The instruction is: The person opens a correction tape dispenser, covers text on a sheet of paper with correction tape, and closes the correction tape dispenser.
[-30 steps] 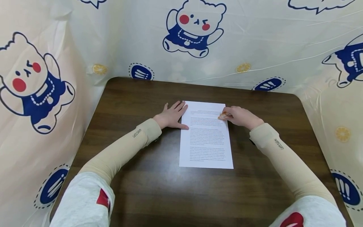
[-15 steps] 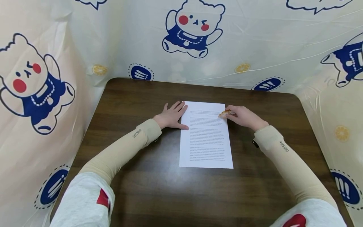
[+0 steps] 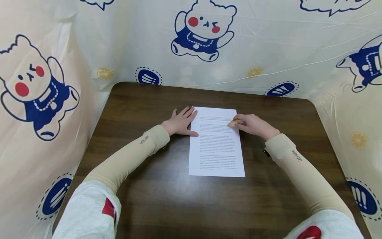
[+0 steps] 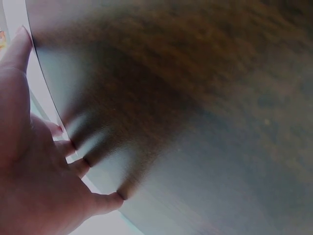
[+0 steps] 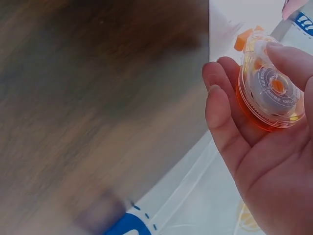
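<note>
White paper (image 3: 194,162) flat on our tabletop (image 3: 179,209) | our left hand (image 3: 180,123) spread wide, grasping nothing, at the paper's upper left edge, probably to stop it sliding | our right hand (image 3: 257,125) pinches tape (image 5: 272,93) over the paper's upper right, likely to steer its tip; whether that touches, we cannot tell

Head view looks forward and down; nearer wrist views share its table (image 3: 179,205).
</note>
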The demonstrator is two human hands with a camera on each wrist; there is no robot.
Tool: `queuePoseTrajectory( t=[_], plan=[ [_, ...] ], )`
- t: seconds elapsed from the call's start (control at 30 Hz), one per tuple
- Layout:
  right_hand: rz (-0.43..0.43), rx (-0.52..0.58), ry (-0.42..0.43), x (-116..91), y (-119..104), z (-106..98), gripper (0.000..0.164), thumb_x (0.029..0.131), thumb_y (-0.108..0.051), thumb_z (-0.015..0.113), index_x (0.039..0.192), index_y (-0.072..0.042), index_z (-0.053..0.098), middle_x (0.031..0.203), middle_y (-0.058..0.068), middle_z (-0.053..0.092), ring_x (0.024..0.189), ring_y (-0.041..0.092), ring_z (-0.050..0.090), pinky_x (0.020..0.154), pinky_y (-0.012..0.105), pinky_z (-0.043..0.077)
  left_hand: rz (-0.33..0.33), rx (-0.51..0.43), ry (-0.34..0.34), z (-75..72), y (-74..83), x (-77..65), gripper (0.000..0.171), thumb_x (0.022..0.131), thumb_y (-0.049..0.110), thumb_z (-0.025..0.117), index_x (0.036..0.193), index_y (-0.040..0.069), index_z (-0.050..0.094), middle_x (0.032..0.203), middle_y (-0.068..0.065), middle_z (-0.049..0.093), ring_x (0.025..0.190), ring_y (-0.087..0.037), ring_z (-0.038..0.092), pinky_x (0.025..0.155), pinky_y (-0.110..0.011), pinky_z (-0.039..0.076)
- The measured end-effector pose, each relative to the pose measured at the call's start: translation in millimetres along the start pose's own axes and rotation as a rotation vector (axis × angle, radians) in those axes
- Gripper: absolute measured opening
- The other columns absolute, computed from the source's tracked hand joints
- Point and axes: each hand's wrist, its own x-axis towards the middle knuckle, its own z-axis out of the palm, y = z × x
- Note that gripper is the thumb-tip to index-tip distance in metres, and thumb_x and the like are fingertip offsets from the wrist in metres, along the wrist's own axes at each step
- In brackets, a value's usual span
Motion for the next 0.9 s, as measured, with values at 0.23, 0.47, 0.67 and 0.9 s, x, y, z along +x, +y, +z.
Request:
queuePoseTrajectory(
  t=[0.23, 0.47, 0.67, 0.9],
  plan=[
    [-0.050, -0.015, -0.011, 5, -13, 3, 0.028, 0.104, -0.020, 0.066, 0.130, -0.011, 0.066, 0.121, 0.014, 0.072, 0.087, 0.024, 0.060, 0.076, 0.039, 0.049, 0.010, -0.017, -0.015, 0.3, -1.8, 0.2, 0.110, 0.092, 0.075, 0.059, 0.169, 0.020, 0.004, 0.176, -0.009, -0.006, 0.161, -0.034, -0.007, 0.119, -0.073, 0.003],
    [-0.114, -0.012, -0.015, 10, -23, 8, 0.024, 0.102, -0.020, 0.068, 0.124, -0.011, 0.070, 0.117, 0.009, 0.073, 0.088, 0.023, 0.061, 0.078, 0.039, 0.051, 0.006, -0.016, -0.030, -0.1, -0.4, 1.3, 0.110, 0.091, 0.076, 0.059, 0.170, 0.020, 0.005, 0.176, -0.009, -0.007, 0.161, -0.033, -0.008, 0.119, -0.074, 0.001],
    [-0.114, -0.004, -0.002, 11, -30, 10, 0.025, 0.101, -0.030, 0.071, 0.120, -0.013, 0.073, 0.115, 0.007, 0.075, 0.088, 0.021, 0.064, 0.083, 0.040, 0.053, -0.007, -0.009, -0.046, 2.5, -2.1, 4.9, 0.109, 0.092, 0.077, 0.057, 0.169, 0.023, 0.001, 0.175, -0.006, -0.011, 0.161, -0.031, -0.011, 0.119, -0.073, 0.000],
    [-0.118, -0.016, -0.015, 17, -36, 14, 0.026, 0.102, -0.028, 0.071, 0.120, -0.011, 0.073, 0.112, 0.007, 0.076, 0.080, 0.019, 0.064, 0.078, 0.037, 0.053, -0.006, -0.008, -0.040, 0.0, 0.0, 2.0, 0.110, 0.091, 0.077, 0.057, 0.169, 0.022, 0.003, 0.175, -0.007, -0.009, 0.161, -0.032, -0.009, 0.119, -0.073, 0.001]
  ],
)
